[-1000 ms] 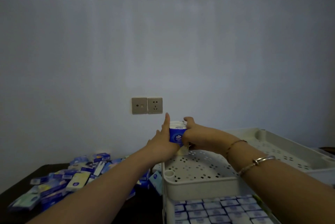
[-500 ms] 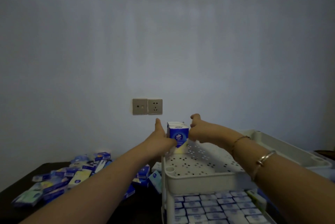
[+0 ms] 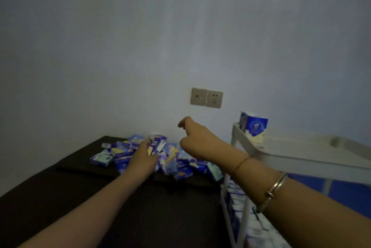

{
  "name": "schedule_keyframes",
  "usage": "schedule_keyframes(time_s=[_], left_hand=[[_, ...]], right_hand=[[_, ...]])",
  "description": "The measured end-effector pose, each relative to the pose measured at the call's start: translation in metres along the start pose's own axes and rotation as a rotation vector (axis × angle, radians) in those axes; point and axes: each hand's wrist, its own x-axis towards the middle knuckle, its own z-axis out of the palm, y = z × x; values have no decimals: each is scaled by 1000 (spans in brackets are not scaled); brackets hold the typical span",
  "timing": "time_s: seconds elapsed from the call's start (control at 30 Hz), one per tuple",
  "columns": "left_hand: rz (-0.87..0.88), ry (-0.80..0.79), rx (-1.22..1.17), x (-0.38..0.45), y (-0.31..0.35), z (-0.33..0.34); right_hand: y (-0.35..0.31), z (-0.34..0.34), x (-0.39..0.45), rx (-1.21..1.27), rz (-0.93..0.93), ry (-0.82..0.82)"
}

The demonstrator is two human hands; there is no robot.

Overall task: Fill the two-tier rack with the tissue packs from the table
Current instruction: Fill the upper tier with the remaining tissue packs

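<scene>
The left hand point(image 3: 143, 158) rests on the heap of tissue packs point(image 3: 172, 157) at the far edge of the dark tabletop point(image 3: 60, 197); its fingers are hidden, so its grip cannot be told. The right hand point(image 3: 192, 137) hangs above the heap, fingers loosely curled, holding nothing. Upright packs point(image 3: 254, 127) stand in the far left corner of the rack point(image 3: 281, 153)'s top tier.

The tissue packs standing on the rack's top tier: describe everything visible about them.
The standing tissue packs are a small upright cluster in blue and white wrappers with a round logo and pale yellow base. They sit in the far left corner of the white rack's top tier, close to the wall. Neither hand touches them; how many there are is unclear.
</scene>
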Motion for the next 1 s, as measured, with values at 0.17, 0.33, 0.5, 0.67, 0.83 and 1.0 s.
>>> schedule_keyframes(time_s=[0.17,0.33,0.5,0.67,0.83,1.0], left_hand=[[-95,66,142,5,-93,-33],[-14,100,330,41,-149,-36],[106,70,597,89,-166,-21],[99,0,761,135,-168,0],[98,107,766,138,-177,18],[241,158,640,119,-178,20]], right_hand=[[17,116,47,-40,71,-76],[64,180,84,-146,150,-43],[101,211,123,-310,135,29],[121,229,164,-349,145,58],[127,239,171,-352,162,110],[128,230,153,-246,127,161]])
